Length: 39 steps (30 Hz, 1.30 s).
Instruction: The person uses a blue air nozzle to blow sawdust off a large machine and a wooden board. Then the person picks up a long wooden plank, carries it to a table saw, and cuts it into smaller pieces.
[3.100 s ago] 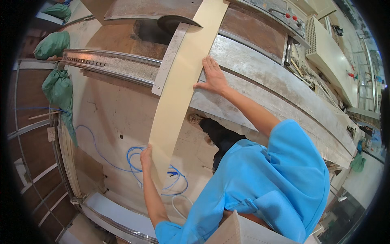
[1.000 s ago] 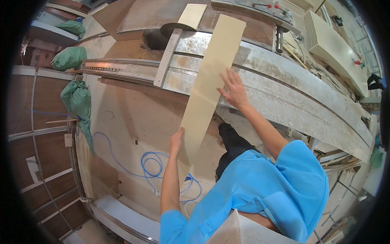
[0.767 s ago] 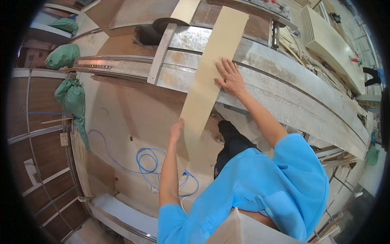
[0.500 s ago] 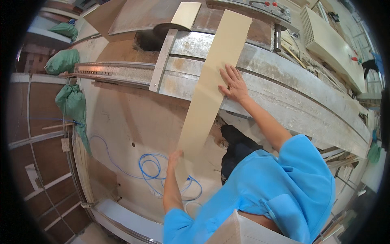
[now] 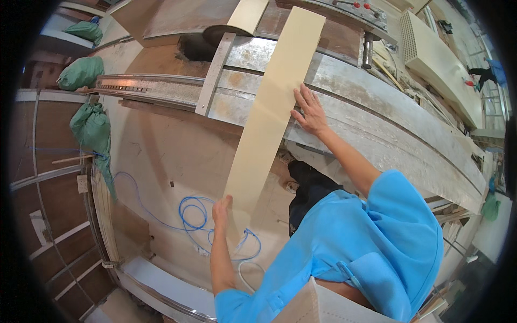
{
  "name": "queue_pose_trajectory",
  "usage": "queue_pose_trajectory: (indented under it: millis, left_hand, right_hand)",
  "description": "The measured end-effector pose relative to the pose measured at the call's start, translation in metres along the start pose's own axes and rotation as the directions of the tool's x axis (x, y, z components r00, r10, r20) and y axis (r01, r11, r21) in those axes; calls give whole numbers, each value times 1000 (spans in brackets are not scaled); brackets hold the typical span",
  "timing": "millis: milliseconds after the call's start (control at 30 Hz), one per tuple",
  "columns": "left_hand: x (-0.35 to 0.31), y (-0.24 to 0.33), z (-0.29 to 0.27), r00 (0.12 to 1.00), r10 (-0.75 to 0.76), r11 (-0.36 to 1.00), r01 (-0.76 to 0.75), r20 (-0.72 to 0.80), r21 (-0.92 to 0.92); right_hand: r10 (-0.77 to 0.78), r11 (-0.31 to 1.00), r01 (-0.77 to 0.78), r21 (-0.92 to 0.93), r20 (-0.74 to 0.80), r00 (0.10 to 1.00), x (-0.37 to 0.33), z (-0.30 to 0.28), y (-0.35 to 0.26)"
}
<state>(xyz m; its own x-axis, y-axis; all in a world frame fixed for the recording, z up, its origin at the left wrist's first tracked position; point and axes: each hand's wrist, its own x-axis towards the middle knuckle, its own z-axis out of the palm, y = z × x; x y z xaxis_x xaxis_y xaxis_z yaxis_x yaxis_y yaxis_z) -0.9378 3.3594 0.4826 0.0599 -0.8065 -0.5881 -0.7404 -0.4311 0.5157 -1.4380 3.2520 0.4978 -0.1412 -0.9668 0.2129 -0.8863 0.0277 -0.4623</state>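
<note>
A long cream board lies slantwise across the grooved metal sliding table, its near end overhanging the front edge. My left hand grips the board's left edge near that overhanging end; most of its fingers are hidden. Against the right edge of the board, over the table, rests my right hand, open with its fingers spread. To the left of the board a metal crossbar spans the table. Beyond it stands a dark round saw blade, beside a second cream piece.
A coiled blue hose lies on the floor below the board. Green sacks stand at the left along a metal rail. A lever with red knobs is at the far side. Another person is at the far right.
The board has shifted left on the table, closer to the crossbar. Both my hands have moved left along with it, and the view has shifted slightly.
</note>
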Motion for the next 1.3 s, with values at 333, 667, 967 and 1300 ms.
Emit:
queue_pose_trajectory:
  millis: [333, 667, 967, 1300]
  left_hand:
    - [-1, 47, -24, 991, -132, 973, 127, 11, 192]
    - [12, 33, -28, 986, -134, 991, 134, 97, -1]
    - [58, 17, -40, 991, -86, 994, 93, 102, -64]
    - [78, 28, -62, 979, -136, 989, 143, 149, -37]
  right_hand:
    - [-8, 1000, 8, -4, -16, 1000, -20, -1, 0]
    - [0, 998, 2, -56, 24, 1000, -15, -8, -4]
    - [2, 994, 6, -106, 74, 997, -11, -13, -12]
    - [-10, 989, 19, -145, 64, 998, -3, -10, -14]
